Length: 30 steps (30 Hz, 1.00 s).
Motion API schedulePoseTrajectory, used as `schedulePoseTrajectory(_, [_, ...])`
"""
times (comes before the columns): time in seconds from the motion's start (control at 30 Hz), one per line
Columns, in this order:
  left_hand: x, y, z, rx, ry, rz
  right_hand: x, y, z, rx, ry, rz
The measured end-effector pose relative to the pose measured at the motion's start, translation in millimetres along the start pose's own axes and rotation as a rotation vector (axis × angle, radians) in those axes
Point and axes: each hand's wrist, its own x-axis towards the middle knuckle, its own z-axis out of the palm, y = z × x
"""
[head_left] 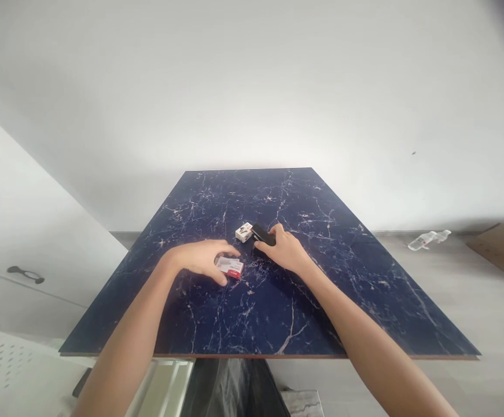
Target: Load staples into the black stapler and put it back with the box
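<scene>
A small white cardboard box with a dark picture printed on its top [243, 232] lies near the middle of a dark blue bench with a white-veined, marble-patterned surface [269, 327]. Just to the right of this white box, and at most a sliver away from it, is a black oblong object that looks like a stapler [262, 234]; whether the two touch cannot be told. The person's right hand [290, 250] is to the right of the white box and grasps the black object by its right end, the thumb along the near side and the fingers bent over the far side. Nearer the person than the white box, and a little to its left, lies a flat white and red printed cardboard box [231, 267]. The left hand [203, 258] reaches in from the left of it, the fingers curved past its far edge and the thumb by its near edge; whether they press on the cardboard or are only set around it cannot be told. Well to the left of the white box stands a white cabinet with a dark handle [26, 275]. Well to its right, on the pale floor [464, 313], are clear plastic bottles [429, 239] and a brown cardboard carton [501, 250].
</scene>
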Motion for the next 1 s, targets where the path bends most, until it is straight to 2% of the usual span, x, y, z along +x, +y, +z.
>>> schedulePoseTrajectory(0.1, [-1,-10,3.7,0.061,0.01,-0.067,1,-1,0,-0.096,0.012,0.03])
schedulePoseTrajectory(0.2, [12,-8,17.7,0.076,0.133,-0.093,2,1,-3,-0.103,0.036,0.029])
schedulePoseTrajectory(0.3, [26,3,32.3,0.076,0.306,-0.126,0,2,-7,-0.047,0.031,-0.025])
schedulePoseTrajectory(0.37, [30,10,37.9,0.037,0.353,-0.138,-3,0,-9,-0.012,0.012,-0.06])
schedulePoseTrajectory(0.47, [28,15,37.2,-0.061,0.288,-0.139,-6,-2,-9,0.044,-0.02,-0.088])
schedulePoseTrajectory(0.6, [20,4,28.2,-0.187,0.147,-0.055,-5,1,-7,0.164,-0.071,-0.088])
schedulePoseTrajectory(0.8, [25,-4,30.1,-0.27,0.092,-0.004,1,7,0,0.389,-0.168,-0.08])
schedulePoseTrajectory(0.9, [27,-1,34.1,-0.241,0.127,-0.012,4,7,5,0.498,-0.203,-0.11])
schedulePoseTrajectory(1.0, [28,-3,36.1,-0.153,0.269,0.003,5,9,9,0.544,-0.227,-0.131])
